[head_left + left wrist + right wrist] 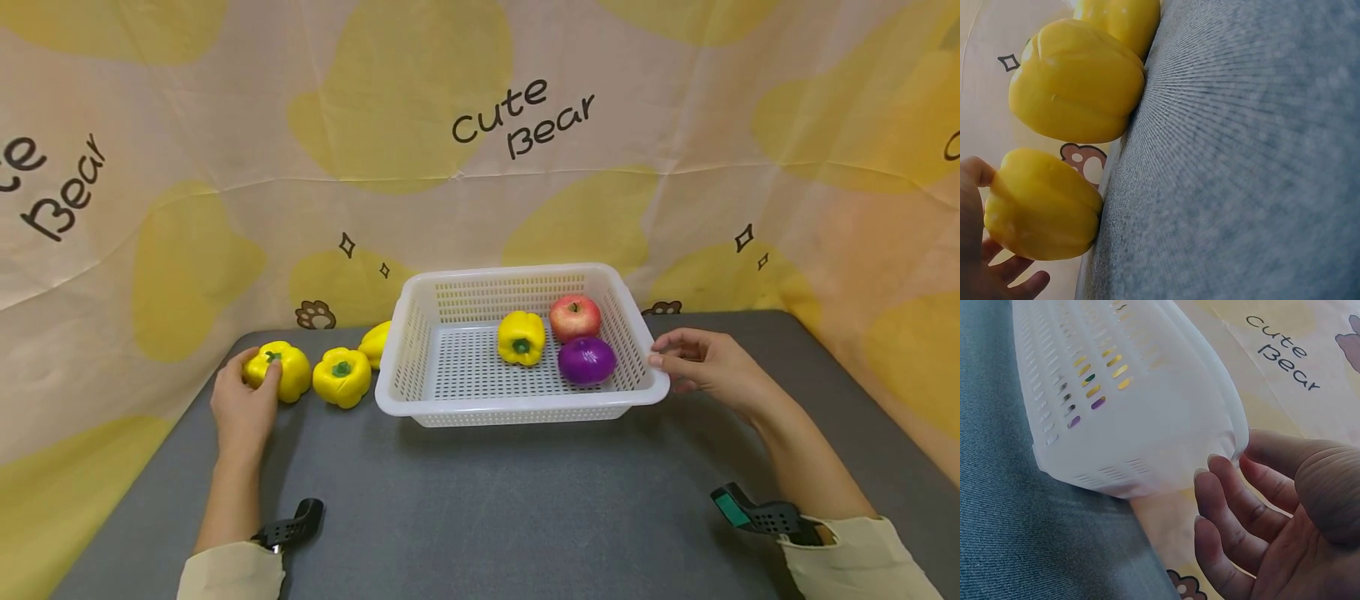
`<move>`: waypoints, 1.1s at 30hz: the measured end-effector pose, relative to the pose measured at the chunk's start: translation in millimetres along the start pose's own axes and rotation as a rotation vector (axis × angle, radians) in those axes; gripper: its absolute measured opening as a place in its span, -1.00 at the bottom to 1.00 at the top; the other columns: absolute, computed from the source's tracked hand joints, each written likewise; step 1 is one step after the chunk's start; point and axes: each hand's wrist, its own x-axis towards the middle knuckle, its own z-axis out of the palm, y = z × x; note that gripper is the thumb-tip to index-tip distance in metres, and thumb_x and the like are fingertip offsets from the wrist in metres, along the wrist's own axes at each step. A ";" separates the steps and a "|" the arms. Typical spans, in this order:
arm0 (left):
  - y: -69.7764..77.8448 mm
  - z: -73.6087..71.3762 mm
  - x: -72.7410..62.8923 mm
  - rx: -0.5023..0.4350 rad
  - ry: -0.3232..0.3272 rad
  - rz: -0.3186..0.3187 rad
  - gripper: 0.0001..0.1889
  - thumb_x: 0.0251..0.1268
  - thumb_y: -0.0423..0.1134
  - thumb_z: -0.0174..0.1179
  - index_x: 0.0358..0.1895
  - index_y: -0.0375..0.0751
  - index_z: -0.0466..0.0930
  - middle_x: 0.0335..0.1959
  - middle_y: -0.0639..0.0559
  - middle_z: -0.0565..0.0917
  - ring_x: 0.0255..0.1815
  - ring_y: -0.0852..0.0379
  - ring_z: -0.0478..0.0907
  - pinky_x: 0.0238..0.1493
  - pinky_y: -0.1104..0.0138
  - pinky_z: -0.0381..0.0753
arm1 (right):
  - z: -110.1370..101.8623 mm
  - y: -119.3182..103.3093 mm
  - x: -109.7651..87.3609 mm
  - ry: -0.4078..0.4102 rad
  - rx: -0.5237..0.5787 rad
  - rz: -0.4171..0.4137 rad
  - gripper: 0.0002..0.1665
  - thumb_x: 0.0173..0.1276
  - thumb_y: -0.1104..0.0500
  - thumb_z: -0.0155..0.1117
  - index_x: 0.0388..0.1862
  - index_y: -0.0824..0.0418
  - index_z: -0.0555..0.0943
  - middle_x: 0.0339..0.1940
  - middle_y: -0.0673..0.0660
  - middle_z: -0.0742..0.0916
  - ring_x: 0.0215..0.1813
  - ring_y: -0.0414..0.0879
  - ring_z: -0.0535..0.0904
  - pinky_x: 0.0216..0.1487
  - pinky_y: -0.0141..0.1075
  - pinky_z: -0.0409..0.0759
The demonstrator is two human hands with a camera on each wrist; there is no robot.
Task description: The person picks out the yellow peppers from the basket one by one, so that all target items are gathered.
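Note:
At the table's left side my left hand [246, 404] holds a yellow bell pepper [288, 372], thumb on the near side and fingers around the far side. In the left wrist view this bell pepper [1044, 206] is down by the table surface. My right hand [708, 367] pinches the right rim of a white plastic basket [517, 410] between thumb and fingers. Inside the basket's right half are a yellow bell pepper [521, 340], a red apple [575, 317] and a shiny purple round item [587, 361], whose kind I cannot tell.
Between the left hand and the basket sits another yellow bell pepper [342, 377]. Behind it a yellow item [375, 343] is partly hidden by the basket. A printed cloth [420, 208] hangs behind the grey table [480, 500].

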 end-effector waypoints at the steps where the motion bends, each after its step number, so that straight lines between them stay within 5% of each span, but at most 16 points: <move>1: -0.4 0.0 0.0 0.004 0.000 -0.002 -0.37 0.49 0.04 0.03 0.52 -0.15 0.29 0.42 -0.30 0.40 0.41 -0.25 0.31 0.45 -0.14 0.30 | 0.2 0.1 0.3 0.000 0.000 0.001 -0.43 0.44 -0.06 0.32 0.18 0.35 0.50 -0.09 0.10 0.77 -0.19 -0.21 0.71 -0.11 -0.20 0.74; 14: -5.2 2.8 2.0 0.016 0.005 -0.020 -0.26 0.41 0.12 0.16 0.54 -0.12 0.24 0.45 -0.29 0.38 0.43 -0.25 0.31 0.46 -0.14 0.31 | 0.4 1.1 1.9 0.001 -0.009 0.002 -0.43 0.46 -0.03 0.29 0.22 0.36 0.49 -0.05 0.15 0.77 -0.21 -0.24 0.69 -0.13 -0.23 0.73; 33: 8.6 -2.7 -5.9 0.097 -0.007 -0.066 -0.23 0.36 0.17 0.17 0.53 -0.12 0.24 0.44 -0.28 0.38 0.41 -0.28 0.33 0.36 -0.20 0.32 | 0.6 2.0 2.0 -0.002 -0.008 0.002 -0.44 0.46 -0.03 0.30 0.21 0.36 0.49 -0.05 0.14 0.77 -0.20 -0.24 0.69 -0.14 -0.24 0.73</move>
